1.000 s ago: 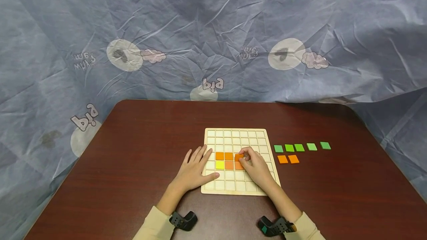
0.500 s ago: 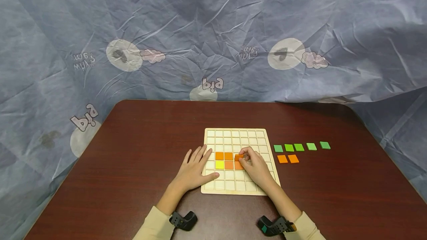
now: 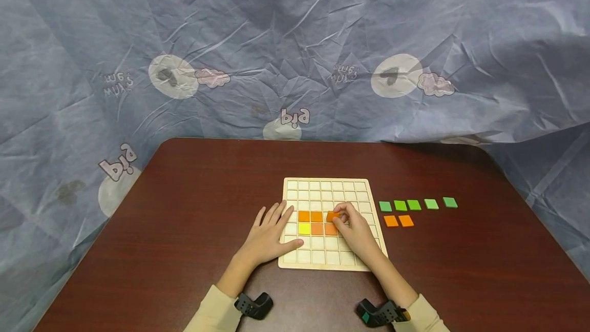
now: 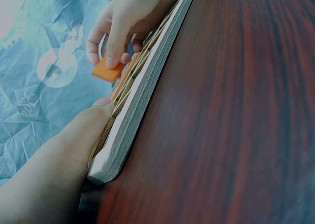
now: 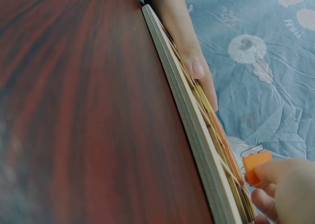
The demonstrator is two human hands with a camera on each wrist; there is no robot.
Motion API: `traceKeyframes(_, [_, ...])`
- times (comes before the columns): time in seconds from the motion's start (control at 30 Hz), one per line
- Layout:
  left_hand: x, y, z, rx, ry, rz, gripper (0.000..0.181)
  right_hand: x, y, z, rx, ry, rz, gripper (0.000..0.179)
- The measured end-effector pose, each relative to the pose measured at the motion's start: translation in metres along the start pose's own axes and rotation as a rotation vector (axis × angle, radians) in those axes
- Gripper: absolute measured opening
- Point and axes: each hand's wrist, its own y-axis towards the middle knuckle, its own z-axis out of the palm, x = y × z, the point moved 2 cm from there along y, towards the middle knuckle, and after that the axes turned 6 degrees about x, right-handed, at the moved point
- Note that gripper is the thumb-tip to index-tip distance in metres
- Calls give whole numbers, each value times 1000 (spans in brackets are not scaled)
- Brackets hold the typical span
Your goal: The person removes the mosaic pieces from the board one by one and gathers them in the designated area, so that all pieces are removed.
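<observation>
A square orange tile (image 3: 331, 216) is pinched between the thumb and index finger of my right hand (image 3: 356, 232), over the middle of a pale wooden grid board (image 3: 332, 257). In both wrist views this orange tile (image 4: 104, 73) shows raised and tilted above the board's surface. My left hand (image 3: 266, 235) lies with fingers spread on the board's left edge, its thumb (image 4: 93, 118) along the near side. Left of the held tile, two orange tiles (image 3: 310, 216) sit in one row. Below them are a yellow tile (image 3: 304, 228) and two lighter orange tiles (image 3: 317, 229).
To the right of the board, several green tiles (image 3: 413, 205) lie in a row on the dark red-brown table (image 3: 221, 183). Two more orange tiles (image 3: 398, 221) lie just below that row. A blue-grey printed cloth (image 3: 295, 55) hangs behind the table's far edge.
My right hand and the orange tile have shifted slightly to the right, and the tile's angle has changed. The left hand has stayed in place on the board.
</observation>
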Motion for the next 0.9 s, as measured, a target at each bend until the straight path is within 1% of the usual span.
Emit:
traceKeyframes(0.2, [-1, 0, 0, 12, -5, 10, 85, 2, -3, -8, -3, 47, 34, 17])
traceKeyframes(0.3, [-1, 1, 1, 16, -6, 17, 84, 2, -6, -16, -16, 84, 61, 17])
traceKeyframes(0.4, [-1, 1, 1, 15, -6, 13, 85, 0, -10, -26, -38, 98, 61, 18])
traceKeyframes(0.6, [-1, 0, 0, 10, -11, 6, 85, -10, -16, -52, -117, 39, 12, 20])
traceKeyframes(0.7, [0, 0, 0, 11, -9, 4, 85, -17, -20, -68, -172, -8, -3, 21])
traceKeyframes(0.8, [0, 0, -1, 7, -9, 3, 84, -23, -24, -86, -234, -51, 7, 22])
traceKeyframes(0.9, [1, -1, -1, 0, -15, 5, 84, -32, -30, -103, -300, -83, 38, 22])
